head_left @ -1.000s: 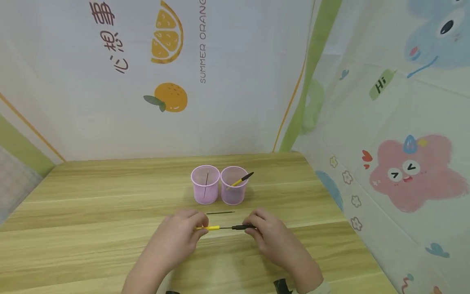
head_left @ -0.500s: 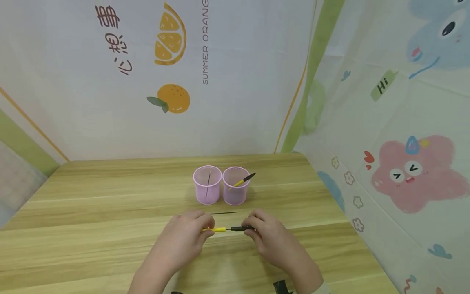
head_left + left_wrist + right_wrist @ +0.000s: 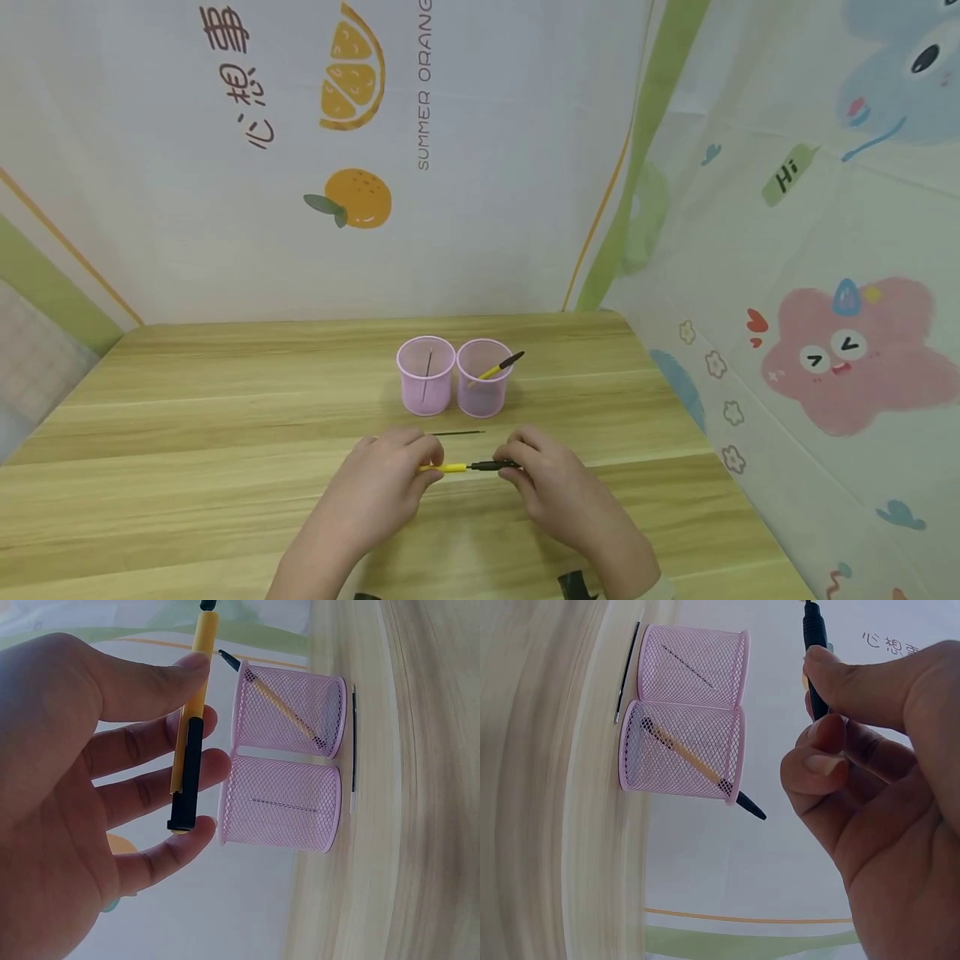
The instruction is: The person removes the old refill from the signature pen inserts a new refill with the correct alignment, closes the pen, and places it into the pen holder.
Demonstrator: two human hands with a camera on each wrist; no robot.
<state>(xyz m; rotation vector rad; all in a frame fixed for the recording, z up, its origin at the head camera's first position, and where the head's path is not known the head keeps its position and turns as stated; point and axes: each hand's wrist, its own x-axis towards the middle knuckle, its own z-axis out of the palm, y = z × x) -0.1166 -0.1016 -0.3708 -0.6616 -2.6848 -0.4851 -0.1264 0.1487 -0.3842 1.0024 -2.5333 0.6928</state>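
Observation:
My left hand (image 3: 384, 482) pinches the yellow barrel (image 3: 454, 468) of a pen between thumb and fingers. In the left wrist view the barrel carries a black clip (image 3: 193, 754). My right hand (image 3: 553, 487) grips the black front section (image 3: 486, 466) of the pen, best seen in the right wrist view. The two parts lie in line, with only a short dark piece showing between their ends. Just beyond the hands a thin dark pen refill (image 3: 461, 433) lies on the table, its left end hidden behind my left hand in the head view.
Two pink mesh cups stand side by side behind the refill. A thin dark rod stands in the left cup (image 3: 414, 397). A yellow and black pen (image 3: 491, 370) leans in the right cup (image 3: 483, 402). Printed cloths hang behind the wooden table (image 3: 187, 450) and along its right.
The left hand has moved right with the yellow barrel, towards the black section. Most of the thin refill that showed between the two parts is now covered. The right hand stays about where it was.

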